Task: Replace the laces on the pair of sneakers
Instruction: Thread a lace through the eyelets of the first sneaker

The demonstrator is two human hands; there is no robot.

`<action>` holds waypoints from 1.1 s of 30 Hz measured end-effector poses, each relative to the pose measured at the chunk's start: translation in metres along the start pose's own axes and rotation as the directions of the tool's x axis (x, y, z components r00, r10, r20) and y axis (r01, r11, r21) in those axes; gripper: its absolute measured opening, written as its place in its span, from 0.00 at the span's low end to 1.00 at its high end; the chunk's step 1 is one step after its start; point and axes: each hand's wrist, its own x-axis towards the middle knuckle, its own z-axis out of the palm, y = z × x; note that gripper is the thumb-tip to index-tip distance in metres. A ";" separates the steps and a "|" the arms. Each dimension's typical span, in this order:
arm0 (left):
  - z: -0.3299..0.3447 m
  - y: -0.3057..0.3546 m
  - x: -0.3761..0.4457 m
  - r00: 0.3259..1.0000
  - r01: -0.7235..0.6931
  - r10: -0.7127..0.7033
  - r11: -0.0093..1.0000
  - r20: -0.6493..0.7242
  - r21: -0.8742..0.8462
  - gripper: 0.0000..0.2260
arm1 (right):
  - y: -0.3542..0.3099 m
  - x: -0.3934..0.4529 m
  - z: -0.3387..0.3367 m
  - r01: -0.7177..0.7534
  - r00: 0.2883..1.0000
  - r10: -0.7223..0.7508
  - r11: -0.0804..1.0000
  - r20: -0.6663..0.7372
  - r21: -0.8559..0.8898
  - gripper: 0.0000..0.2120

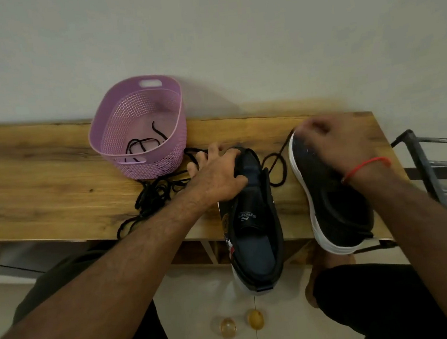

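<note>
- My left hand (217,175) grips the front of the left sneaker (252,221), whose heel overhangs the bench's (39,170) near edge.
- My right hand (340,147) pinches a black lace (277,169) at the toe of the right sneaker (328,197), tipped on its side near the right end.
- A purple basket (142,128) at the far edge holds another lace (143,145).
- Loose laces (151,201) lie tangled just before the basket.
- A plain wall (204,34) rises behind; a metal rack (435,170) stands beside the right end.
</note>
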 end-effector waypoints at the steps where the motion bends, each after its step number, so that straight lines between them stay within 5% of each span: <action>1: -0.001 0.000 0.000 1.000 0.001 -0.001 1.000 0.003 0.001 0.29 | -0.001 0.005 -0.007 -0.053 0.986 0.086 0.974 -0.143 0.219 0.05; 2: -0.002 0.001 -0.001 1.000 0.003 -0.003 1.000 -0.003 -0.004 0.27 | -0.001 0.007 -0.012 -0.069 0.967 0.148 0.935 -0.207 0.347 0.05; 4: -0.009 0.000 -0.001 0.999 0.015 -0.017 0.999 -0.041 -0.041 0.19 | 0.001 0.006 -0.012 -0.046 0.981 0.093 0.964 -0.169 0.262 0.05; 6: -0.019 -0.006 -0.001 0.998 0.032 -0.038 0.994 -0.055 -0.101 0.13 | 0.001 -0.003 -0.005 0.091 0.995 -0.091 0.996 0.039 -0.003 0.13; 9: -0.033 -0.016 -0.003 0.998 0.065 -0.061 0.989 0.034 -0.136 0.09 | 0.001 -0.013 0.011 0.326 0.893 -0.223 0.920 0.392 -0.219 0.23; 11: -0.036 -0.020 -0.008 0.995 0.050 -0.043 0.996 0.093 -0.080 0.06 | 0.000 -0.020 0.025 0.425 0.833 -0.248 0.860 0.495 -0.284 0.22; 18: -0.036 -0.020 -0.017 0.997 -0.016 0.017 1.000 0.074 -0.012 0.05 | -0.004 -0.020 0.038 0.390 0.860 -0.228 0.871 0.457 -0.299 0.09; 26: -0.062 -0.048 -0.026 0.971 0.230 -0.237 0.959 0.025 0.166 0.09 | 0.009 0.002 -0.006 0.199 0.962 -0.065 0.833 0.266 -0.516 0.04; 30: -0.049 -0.040 -0.030 0.994 0.056 -0.066 0.992 0.083 0.116 0.20 | 0.002 -0.010 0.008 0.377 0.892 -0.158 0.775 0.423 -0.507 0.18; 33: -0.035 -0.022 -0.031 0.996 -0.053 0.045 0.992 0.071 0.112 0.15 | -0.008 -0.020 0.029 0.462 0.838 -0.185 0.742 0.514 -0.486 0.15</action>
